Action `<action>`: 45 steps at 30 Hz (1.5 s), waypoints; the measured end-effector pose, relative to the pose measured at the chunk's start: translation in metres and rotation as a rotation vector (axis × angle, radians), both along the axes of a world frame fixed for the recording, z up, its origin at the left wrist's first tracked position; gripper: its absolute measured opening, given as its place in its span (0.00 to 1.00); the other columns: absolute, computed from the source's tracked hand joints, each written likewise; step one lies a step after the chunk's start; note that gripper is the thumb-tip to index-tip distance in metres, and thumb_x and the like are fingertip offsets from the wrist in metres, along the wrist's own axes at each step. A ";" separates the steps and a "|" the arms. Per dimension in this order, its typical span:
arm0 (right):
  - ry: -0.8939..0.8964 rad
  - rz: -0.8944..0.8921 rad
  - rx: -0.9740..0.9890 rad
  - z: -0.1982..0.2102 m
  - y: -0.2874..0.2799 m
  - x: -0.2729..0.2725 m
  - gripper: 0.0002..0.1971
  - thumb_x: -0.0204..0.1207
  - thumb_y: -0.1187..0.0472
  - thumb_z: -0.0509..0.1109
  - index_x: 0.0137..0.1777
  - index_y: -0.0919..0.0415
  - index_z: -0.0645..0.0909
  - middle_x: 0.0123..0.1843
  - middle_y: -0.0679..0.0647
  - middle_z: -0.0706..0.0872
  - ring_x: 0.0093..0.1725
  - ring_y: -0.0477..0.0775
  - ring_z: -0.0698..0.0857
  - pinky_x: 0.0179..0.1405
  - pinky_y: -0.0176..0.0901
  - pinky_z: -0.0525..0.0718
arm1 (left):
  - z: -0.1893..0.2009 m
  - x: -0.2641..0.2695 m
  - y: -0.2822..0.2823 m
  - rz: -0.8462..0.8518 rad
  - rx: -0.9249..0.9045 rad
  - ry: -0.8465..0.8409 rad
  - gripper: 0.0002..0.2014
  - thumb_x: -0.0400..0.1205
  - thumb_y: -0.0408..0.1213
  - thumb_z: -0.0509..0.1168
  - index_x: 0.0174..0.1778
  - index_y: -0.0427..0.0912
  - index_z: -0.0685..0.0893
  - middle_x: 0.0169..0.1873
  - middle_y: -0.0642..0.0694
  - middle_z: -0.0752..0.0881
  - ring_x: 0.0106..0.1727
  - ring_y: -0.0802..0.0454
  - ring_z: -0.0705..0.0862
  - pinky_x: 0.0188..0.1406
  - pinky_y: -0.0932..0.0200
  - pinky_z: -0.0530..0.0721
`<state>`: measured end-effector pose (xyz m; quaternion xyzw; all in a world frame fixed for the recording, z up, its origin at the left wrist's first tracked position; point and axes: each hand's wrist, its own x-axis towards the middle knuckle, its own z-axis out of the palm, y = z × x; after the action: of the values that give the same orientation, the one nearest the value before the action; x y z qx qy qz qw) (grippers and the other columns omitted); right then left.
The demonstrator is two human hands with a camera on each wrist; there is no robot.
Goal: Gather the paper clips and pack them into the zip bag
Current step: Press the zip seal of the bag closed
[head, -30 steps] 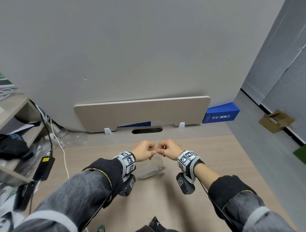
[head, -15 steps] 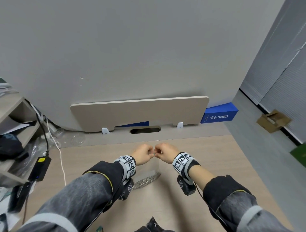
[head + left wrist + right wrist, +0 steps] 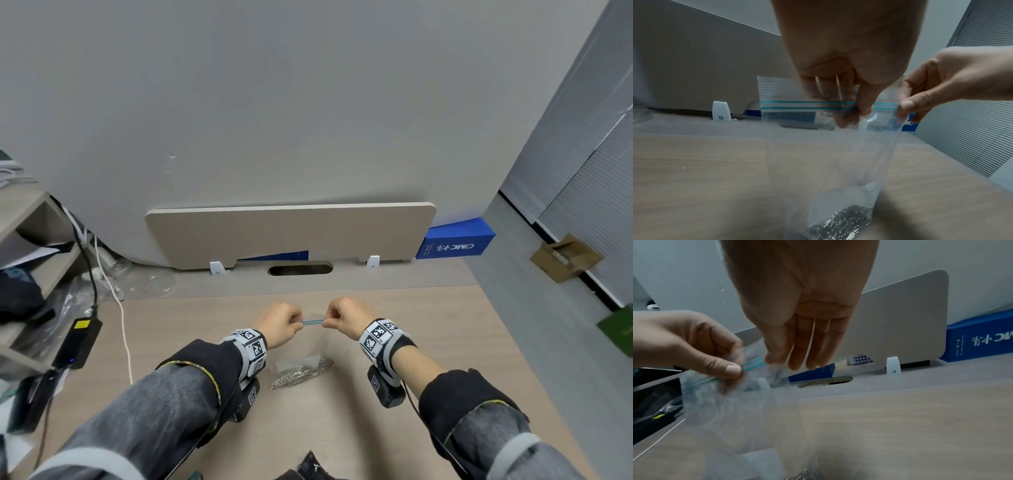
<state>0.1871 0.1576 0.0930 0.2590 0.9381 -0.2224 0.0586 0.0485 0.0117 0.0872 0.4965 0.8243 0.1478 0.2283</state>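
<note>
Both hands, left hand (image 3: 279, 324) and right hand (image 3: 347, 317), pinching the clear plastic zip bag (image 3: 824, 162) at mid-frame, have slid apart along its teal seal strip (image 3: 312, 322), nearly closing it.

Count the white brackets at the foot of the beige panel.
2. One bracket sits under the panel left of the desk slot, the other bracket right of it. None seems hidden.
</note>
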 end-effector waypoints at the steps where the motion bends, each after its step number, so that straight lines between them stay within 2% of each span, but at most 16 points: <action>1: -0.011 0.023 -0.005 -0.001 0.000 -0.001 0.10 0.73 0.45 0.73 0.44 0.51 0.82 0.44 0.47 0.87 0.46 0.53 0.85 0.46 0.46 0.82 | -0.001 -0.001 0.000 -0.002 0.012 0.004 0.05 0.78 0.41 0.67 0.38 0.45 0.85 0.32 0.52 0.83 0.41 0.46 0.84 0.45 0.50 0.84; 4: 0.006 0.098 0.003 -0.003 -0.003 -0.002 0.07 0.76 0.48 0.71 0.46 0.50 0.83 0.45 0.48 0.87 0.43 0.52 0.82 0.43 0.43 0.77 | 0.002 0.004 0.002 -0.026 0.028 0.023 0.06 0.78 0.41 0.67 0.39 0.43 0.85 0.27 0.55 0.79 0.38 0.49 0.80 0.40 0.56 0.77; 8: 0.025 0.043 0.037 -0.006 0.001 0.000 0.06 0.77 0.50 0.69 0.46 0.50 0.85 0.42 0.47 0.86 0.41 0.50 0.79 0.41 0.42 0.76 | -0.001 -0.003 -0.001 -0.008 0.024 -0.039 0.08 0.78 0.44 0.68 0.36 0.46 0.84 0.32 0.51 0.88 0.40 0.48 0.87 0.45 0.50 0.85; 13: 0.000 -0.036 0.046 -0.007 0.017 0.007 0.07 0.76 0.49 0.71 0.42 0.51 0.85 0.38 0.46 0.83 0.44 0.53 0.83 0.43 0.44 0.80 | 0.000 -0.019 -0.014 0.051 0.011 -0.041 0.13 0.79 0.43 0.67 0.28 0.53 0.77 0.28 0.57 0.85 0.39 0.51 0.87 0.46 0.49 0.87; 16: 0.030 -0.103 0.081 -0.007 0.023 0.009 0.11 0.76 0.49 0.70 0.34 0.49 0.78 0.37 0.47 0.83 0.42 0.54 0.82 0.39 0.42 0.76 | 0.000 -0.027 -0.018 0.093 0.025 -0.045 0.14 0.78 0.40 0.67 0.26 0.54 0.76 0.25 0.59 0.83 0.37 0.50 0.87 0.46 0.48 0.87; 20: 0.029 -0.162 0.102 -0.004 0.034 0.020 0.08 0.78 0.50 0.69 0.40 0.51 0.81 0.37 0.47 0.83 0.41 0.53 0.82 0.36 0.41 0.72 | -0.002 -0.037 -0.027 0.169 0.054 -0.094 0.13 0.79 0.35 0.67 0.30 0.52 0.78 0.26 0.55 0.84 0.32 0.50 0.86 0.46 0.47 0.88; 23: 0.022 -0.121 0.088 -0.004 0.037 0.021 0.07 0.78 0.52 0.70 0.40 0.51 0.82 0.35 0.47 0.83 0.41 0.54 0.83 0.36 0.42 0.73 | 0.000 -0.033 -0.027 0.163 0.051 -0.074 0.04 0.78 0.39 0.69 0.39 0.50 0.80 0.38 0.53 0.84 0.38 0.50 0.83 0.50 0.48 0.86; 24: 0.024 -0.108 0.089 -0.004 0.037 0.020 0.06 0.78 0.52 0.70 0.41 0.51 0.82 0.36 0.47 0.83 0.41 0.54 0.83 0.36 0.42 0.74 | 0.000 -0.030 -0.025 0.170 0.048 -0.056 0.07 0.76 0.42 0.71 0.47 0.49 0.80 0.44 0.53 0.82 0.41 0.52 0.81 0.51 0.50 0.85; 26: 0.026 -0.091 0.092 -0.004 0.036 0.018 0.06 0.77 0.52 0.70 0.43 0.52 0.84 0.36 0.46 0.82 0.42 0.54 0.83 0.37 0.44 0.78 | -0.001 -0.024 -0.021 0.191 0.059 -0.070 0.22 0.75 0.44 0.72 0.64 0.47 0.75 0.54 0.52 0.77 0.46 0.50 0.81 0.53 0.52 0.83; 28: 0.025 -0.089 0.097 -0.004 0.036 0.019 0.06 0.77 0.53 0.70 0.43 0.53 0.85 0.36 0.46 0.82 0.42 0.54 0.83 0.39 0.45 0.80 | -0.002 -0.019 -0.015 0.196 0.065 -0.041 0.24 0.77 0.43 0.70 0.69 0.45 0.74 0.59 0.49 0.78 0.53 0.46 0.83 0.56 0.50 0.83; 31: 0.026 -0.096 0.088 -0.002 0.037 0.021 0.06 0.77 0.53 0.71 0.43 0.54 0.85 0.38 0.48 0.85 0.43 0.55 0.84 0.41 0.47 0.82 | 0.002 -0.014 -0.007 0.162 0.045 0.037 0.04 0.81 0.39 0.66 0.47 0.43 0.83 0.50 0.44 0.86 0.51 0.44 0.85 0.51 0.50 0.83; 33: 0.024 -0.101 0.082 -0.001 0.037 0.023 0.05 0.77 0.54 0.70 0.43 0.54 0.84 0.40 0.50 0.87 0.44 0.56 0.85 0.41 0.47 0.82 | 0.003 -0.013 -0.004 0.161 0.047 0.040 0.05 0.81 0.38 0.65 0.40 0.45 0.82 0.45 0.43 0.88 0.49 0.44 0.85 0.48 0.50 0.82; 36: 0.032 -0.114 0.098 -0.001 0.037 0.026 0.06 0.78 0.54 0.70 0.43 0.54 0.84 0.37 0.48 0.84 0.40 0.55 0.82 0.37 0.44 0.77 | 0.005 -0.012 -0.003 0.149 0.046 0.040 0.04 0.80 0.35 0.65 0.41 0.42 0.84 0.44 0.42 0.88 0.49 0.43 0.85 0.50 0.50 0.83; 40: 0.024 -0.137 0.110 -0.002 0.037 0.027 0.06 0.78 0.54 0.69 0.44 0.54 0.84 0.38 0.49 0.84 0.41 0.54 0.82 0.37 0.43 0.75 | 0.006 -0.013 -0.003 0.146 0.035 0.048 0.06 0.80 0.35 0.66 0.37 0.46 0.79 0.44 0.41 0.88 0.48 0.43 0.85 0.50 0.50 0.83; 43: -0.004 -0.147 0.096 -0.001 0.036 0.025 0.05 0.78 0.54 0.69 0.45 0.54 0.83 0.41 0.50 0.86 0.46 0.57 0.85 0.42 0.47 0.82 | 0.005 -0.012 -0.004 0.120 0.034 0.054 0.07 0.80 0.35 0.65 0.37 0.45 0.79 0.45 0.40 0.88 0.49 0.42 0.85 0.50 0.51 0.83; 45: -0.031 -0.114 0.116 0.003 0.032 0.022 0.07 0.78 0.52 0.69 0.50 0.54 0.83 0.48 0.51 0.89 0.50 0.57 0.86 0.48 0.50 0.85 | 0.004 -0.009 -0.005 0.107 0.030 0.051 0.06 0.81 0.34 0.64 0.38 0.43 0.82 0.46 0.40 0.88 0.50 0.43 0.84 0.50 0.52 0.81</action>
<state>0.2089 0.1894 0.0964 0.3182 0.9321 -0.1667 0.0452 0.0398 0.0063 0.0912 0.4589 0.8529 0.1594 0.1913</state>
